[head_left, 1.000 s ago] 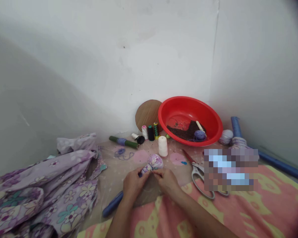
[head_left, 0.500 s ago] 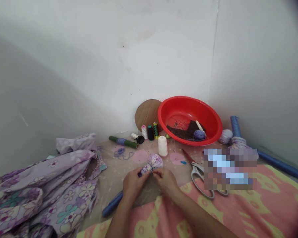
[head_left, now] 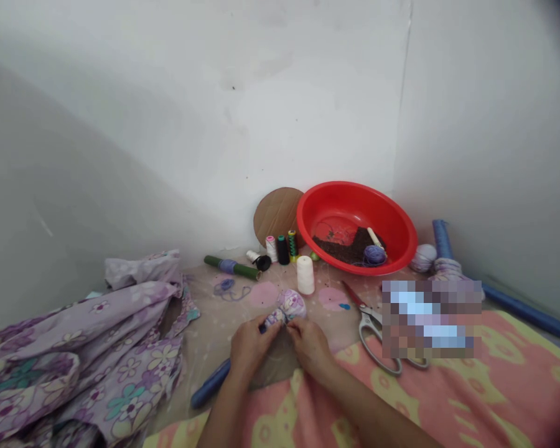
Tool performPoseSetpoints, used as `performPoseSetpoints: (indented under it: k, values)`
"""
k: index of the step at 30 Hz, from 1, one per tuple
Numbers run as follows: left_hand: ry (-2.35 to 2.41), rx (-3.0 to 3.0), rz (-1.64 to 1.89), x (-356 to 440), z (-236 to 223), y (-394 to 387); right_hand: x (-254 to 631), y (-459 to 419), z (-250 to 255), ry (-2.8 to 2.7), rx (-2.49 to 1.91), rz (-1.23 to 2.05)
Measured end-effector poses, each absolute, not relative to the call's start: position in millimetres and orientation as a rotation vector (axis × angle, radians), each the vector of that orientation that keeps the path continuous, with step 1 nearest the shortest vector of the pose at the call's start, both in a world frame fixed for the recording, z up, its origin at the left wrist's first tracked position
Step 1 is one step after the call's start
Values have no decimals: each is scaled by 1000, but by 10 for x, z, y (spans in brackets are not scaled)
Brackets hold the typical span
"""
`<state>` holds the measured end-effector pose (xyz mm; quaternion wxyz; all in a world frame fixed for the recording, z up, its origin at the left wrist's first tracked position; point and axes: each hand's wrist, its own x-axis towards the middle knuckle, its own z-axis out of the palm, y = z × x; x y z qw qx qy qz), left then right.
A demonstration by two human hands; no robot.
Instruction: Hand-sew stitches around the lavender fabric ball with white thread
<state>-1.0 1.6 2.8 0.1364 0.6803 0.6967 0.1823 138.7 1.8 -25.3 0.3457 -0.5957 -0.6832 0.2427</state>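
My left hand (head_left: pixel 251 348) is closed around the neck of a stick with a round, cloth-covered head (head_left: pixel 292 305). The cloth is pale lilac with a flower print and is gathered tight below the ball. From under my left wrist sticks out the blue handle (head_left: pixel 211 384). My right hand (head_left: pixel 310 345) is pinched at the gathered neck, just below the ball. Whatever lies between those fingertips is too small to make out. Just beyond the ball stands a white thread cone (head_left: pixel 305 275).
Large scissors (head_left: pixel 371 330) lie to the right, partly on a pink and yellow cloth (head_left: pixel 508 373). A red basin (head_left: pixel 354 193) leans near the wall. Flowered fabric (head_left: pixel 135 323) is heaped at left. Behind are a green tube (head_left: pixel 247 271) and thread spools (head_left: pixel 282 250).
My right fingertips have shifted very slightly at the neck below the ball. My left hand keeps its hold, and the things around stay in place.
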Motion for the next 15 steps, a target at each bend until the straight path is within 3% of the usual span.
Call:
performPoseSetpoints:
  k: [15]
  values:
    - [2003,1990,525,18,52,-9,1322,36,-264,-1721,-1548,603]
